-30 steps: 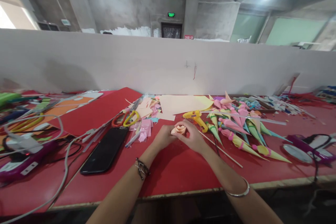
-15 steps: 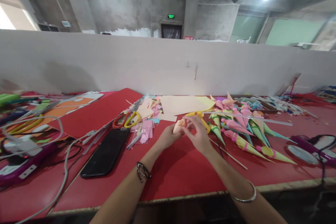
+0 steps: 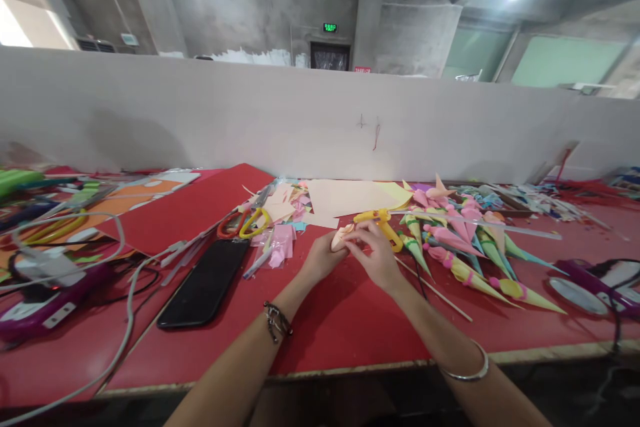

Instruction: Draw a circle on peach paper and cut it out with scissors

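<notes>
Between my hands, over the middle of the red table, is a small peach-coloured rolled paper piece (image 3: 341, 239). My left hand (image 3: 321, 257) is closed round its lower part. Against its upper right side, my right hand (image 3: 375, 255) presses thumb and fingers together; its fingertips hide part of the paper. Just beyond my right hand lies a yellow glue gun (image 3: 394, 237), with a clear glue stick (image 3: 480, 221) reaching right from it. A thin wooden stick (image 3: 440, 292) lies to the right of my right forearm.
Pink, yellow and green paper cones (image 3: 465, 240) pile up at right. Scissors (image 3: 255, 221), a black phone (image 3: 205, 287) and a purple power strip (image 3: 55, 312) with white cables are at left. Cream paper sheets (image 3: 350, 197) lie before the white partition (image 3: 225, 120).
My right fingers have come in closer over the top of the peach paper piece. The left hand keeps its hold. The camera view has shifted slightly.
</notes>
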The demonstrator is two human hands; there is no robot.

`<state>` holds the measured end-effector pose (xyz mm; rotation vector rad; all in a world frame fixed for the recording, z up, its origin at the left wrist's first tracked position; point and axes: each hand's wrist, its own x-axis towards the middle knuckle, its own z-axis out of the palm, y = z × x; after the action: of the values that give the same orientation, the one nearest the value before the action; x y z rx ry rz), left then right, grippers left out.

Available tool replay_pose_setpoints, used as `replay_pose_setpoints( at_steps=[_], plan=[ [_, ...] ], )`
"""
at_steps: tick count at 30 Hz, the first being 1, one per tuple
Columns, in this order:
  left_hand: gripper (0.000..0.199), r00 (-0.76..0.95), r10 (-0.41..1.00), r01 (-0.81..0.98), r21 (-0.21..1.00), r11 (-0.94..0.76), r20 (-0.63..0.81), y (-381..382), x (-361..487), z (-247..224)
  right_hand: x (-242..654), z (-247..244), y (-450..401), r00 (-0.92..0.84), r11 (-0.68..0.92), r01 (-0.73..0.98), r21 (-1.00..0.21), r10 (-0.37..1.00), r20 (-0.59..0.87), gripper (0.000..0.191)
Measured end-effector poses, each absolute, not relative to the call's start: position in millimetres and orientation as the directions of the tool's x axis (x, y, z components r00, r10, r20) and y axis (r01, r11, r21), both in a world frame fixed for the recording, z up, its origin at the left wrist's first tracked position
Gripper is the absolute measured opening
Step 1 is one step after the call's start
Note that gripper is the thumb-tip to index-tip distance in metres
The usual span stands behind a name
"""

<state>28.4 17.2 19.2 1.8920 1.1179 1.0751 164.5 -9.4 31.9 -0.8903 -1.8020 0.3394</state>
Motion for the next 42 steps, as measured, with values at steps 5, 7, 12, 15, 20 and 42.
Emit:
replay_pose_setpoints(
  at_steps=[5,7,12,15,20,42],
  plan=[
    [0.015,0.286,0.896,0.354,0.832,-0.428,0.34,17.8,28.3,19.3,163.5,33.6,-12.1,-0.181,0.674,0.401,-0.62,0.722,0.668,0.01],
    [0.016,0.278,0.891,0.366,0.818,-0.444,0.359,17.5,27.8,19.7,163.0,34.3,-12.9,-0.181,0.668,0.406,-0.623,0.727,0.662,0.009],
    [0.019,0.3,0.863,0.406,0.764,-0.501,0.406,14.9,26.9,22.0,162.9,33.7,-12.4,-0.175,0.663,0.414,-0.624,0.731,0.66,0.007],
    [0.016,0.315,0.854,0.423,0.745,-0.516,0.413,13.5,27.1,23.3,163.9,32.9,-11.0,-0.159,0.665,0.411,-0.624,0.726,0.669,0.006],
    [0.023,0.312,0.903,0.366,0.839,-0.402,0.297,12.2,26.6,22.6,165.1,34.1,-10.1,-0.161,0.664,0.424,-0.616,0.724,0.671,0.005],
    [0.026,0.375,0.825,0.365,0.751,-0.551,0.423,16.0,23.5,24.1,161.3,37.1,-13.4,-0.158,0.678,0.316,-0.663,0.727,0.668,0.017]
  ],
)
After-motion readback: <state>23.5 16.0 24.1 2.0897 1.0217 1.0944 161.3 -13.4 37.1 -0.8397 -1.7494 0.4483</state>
